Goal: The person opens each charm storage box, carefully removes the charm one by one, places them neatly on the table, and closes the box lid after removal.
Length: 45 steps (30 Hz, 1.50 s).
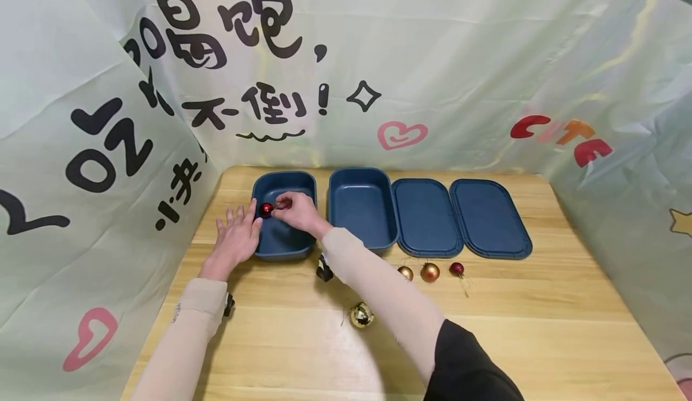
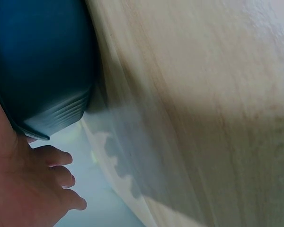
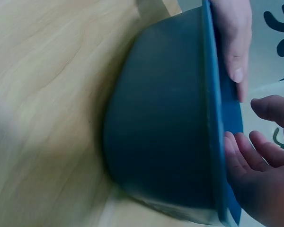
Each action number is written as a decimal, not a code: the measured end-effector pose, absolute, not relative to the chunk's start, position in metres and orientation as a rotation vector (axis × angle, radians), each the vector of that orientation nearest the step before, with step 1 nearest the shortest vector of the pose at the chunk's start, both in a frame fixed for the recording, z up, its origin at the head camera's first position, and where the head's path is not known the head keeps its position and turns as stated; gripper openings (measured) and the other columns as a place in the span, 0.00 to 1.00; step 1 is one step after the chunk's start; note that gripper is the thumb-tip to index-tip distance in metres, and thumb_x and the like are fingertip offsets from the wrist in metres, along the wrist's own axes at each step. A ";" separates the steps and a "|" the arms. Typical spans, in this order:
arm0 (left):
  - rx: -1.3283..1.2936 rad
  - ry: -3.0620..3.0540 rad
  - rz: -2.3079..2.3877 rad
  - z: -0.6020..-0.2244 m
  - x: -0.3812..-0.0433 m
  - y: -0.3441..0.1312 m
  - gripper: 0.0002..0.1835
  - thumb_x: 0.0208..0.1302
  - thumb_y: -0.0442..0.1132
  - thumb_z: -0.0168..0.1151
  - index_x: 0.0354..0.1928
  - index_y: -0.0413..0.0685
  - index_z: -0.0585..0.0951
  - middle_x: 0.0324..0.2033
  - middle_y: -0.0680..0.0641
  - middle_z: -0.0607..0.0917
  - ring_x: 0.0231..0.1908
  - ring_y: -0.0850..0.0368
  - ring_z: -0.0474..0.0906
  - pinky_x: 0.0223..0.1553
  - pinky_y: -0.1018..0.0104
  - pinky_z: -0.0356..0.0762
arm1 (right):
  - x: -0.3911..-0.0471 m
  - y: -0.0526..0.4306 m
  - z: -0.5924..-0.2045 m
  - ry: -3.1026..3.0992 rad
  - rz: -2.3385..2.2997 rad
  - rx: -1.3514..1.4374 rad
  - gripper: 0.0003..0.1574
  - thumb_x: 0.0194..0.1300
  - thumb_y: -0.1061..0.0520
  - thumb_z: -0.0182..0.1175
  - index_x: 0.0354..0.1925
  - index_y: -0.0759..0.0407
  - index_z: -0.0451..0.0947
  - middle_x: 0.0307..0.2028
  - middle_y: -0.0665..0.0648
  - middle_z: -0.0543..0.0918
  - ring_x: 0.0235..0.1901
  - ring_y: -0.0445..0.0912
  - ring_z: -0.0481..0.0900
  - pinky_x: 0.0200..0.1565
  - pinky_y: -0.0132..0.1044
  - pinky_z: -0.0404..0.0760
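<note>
While your right hand (image 1: 300,211) pinches shiny red ball ornament (image 1: 267,210) by its top within opening of leftmost dark-blue rectangular plastic box (image 1: 285,256), your left hand (image 1: 236,239), fingers spread, braces box side. Loose pinch could drop ornament early; sideways push could slide box.

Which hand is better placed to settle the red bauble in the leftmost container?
Right hand, I'd judge: it is over the leftmost container and appears to pinch the red bauble by its hanger, while the left hand rests at the container's left rim.
</note>
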<state>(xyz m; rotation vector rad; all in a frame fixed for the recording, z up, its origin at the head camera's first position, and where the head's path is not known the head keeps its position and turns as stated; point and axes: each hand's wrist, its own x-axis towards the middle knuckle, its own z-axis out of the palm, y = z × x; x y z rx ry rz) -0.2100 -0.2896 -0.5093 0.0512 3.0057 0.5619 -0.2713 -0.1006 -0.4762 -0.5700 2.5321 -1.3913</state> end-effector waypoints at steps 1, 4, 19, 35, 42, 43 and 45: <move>0.053 3.006 0.561 -0.510 -0.210 -0.290 0.35 0.87 0.53 0.29 0.86 0.46 0.42 0.79 0.21 0.50 0.79 0.18 0.37 0.73 0.18 0.32 | -0.272 -0.103 -0.478 2.530 -1.390 -0.564 0.23 0.70 0.56 0.70 0.59 0.64 0.84 0.51 0.61 0.90 0.50 0.49 0.88 0.53 0.35 0.86; 0.057 3.009 0.560 -0.511 -0.210 -0.290 0.35 0.87 0.53 0.29 0.86 0.46 0.43 0.79 0.21 0.51 0.79 0.18 0.38 0.73 0.18 0.32 | -0.273 -0.108 -0.482 2.522 -1.379 -0.553 0.23 0.70 0.56 0.70 0.60 0.64 0.84 0.52 0.61 0.90 0.51 0.49 0.88 0.54 0.35 0.85; 0.036 3.021 0.562 -0.509 -0.208 -0.290 0.34 0.87 0.51 0.32 0.86 0.46 0.45 0.79 0.21 0.52 0.80 0.18 0.39 0.73 0.18 0.33 | -0.276 -0.120 -0.496 2.536 -1.264 -0.546 0.26 0.72 0.56 0.67 0.65 0.63 0.80 0.60 0.61 0.87 0.60 0.52 0.84 0.62 0.41 0.82; 0.030 3.026 0.556 -0.510 -0.208 -0.287 0.34 0.87 0.50 0.31 0.86 0.47 0.44 0.80 0.23 0.53 0.80 0.20 0.40 0.75 0.20 0.33 | -0.285 -0.131 -0.500 2.577 -1.135 -0.611 0.28 0.74 0.58 0.65 0.69 0.61 0.78 0.63 0.60 0.85 0.64 0.52 0.81 0.67 0.41 0.78; 0.036 3.029 0.576 -0.510 -0.208 -0.288 0.34 0.87 0.50 0.32 0.86 0.47 0.45 0.79 0.22 0.54 0.80 0.20 0.40 0.75 0.20 0.32 | -0.290 -0.133 -0.503 2.604 -1.047 -0.694 0.25 0.70 0.57 0.68 0.64 0.58 0.83 0.57 0.56 0.88 0.58 0.48 0.84 0.62 0.35 0.80; 0.037 3.029 0.576 -0.510 -0.209 -0.288 0.34 0.87 0.50 0.32 0.86 0.47 0.45 0.79 0.22 0.54 0.80 0.20 0.40 0.75 0.20 0.32 | -0.290 -0.134 -0.503 2.616 -1.032 -0.707 0.25 0.70 0.56 0.68 0.64 0.58 0.83 0.57 0.56 0.88 0.58 0.48 0.84 0.62 0.34 0.80; 0.032 3.026 0.580 -0.510 -0.209 -0.289 0.34 0.87 0.50 0.32 0.86 0.47 0.45 0.79 0.22 0.54 0.80 0.20 0.40 0.75 0.20 0.32 | -0.290 -0.135 -0.505 2.634 -1.017 -0.723 0.24 0.70 0.56 0.69 0.63 0.58 0.84 0.58 0.56 0.88 0.59 0.48 0.84 0.62 0.34 0.80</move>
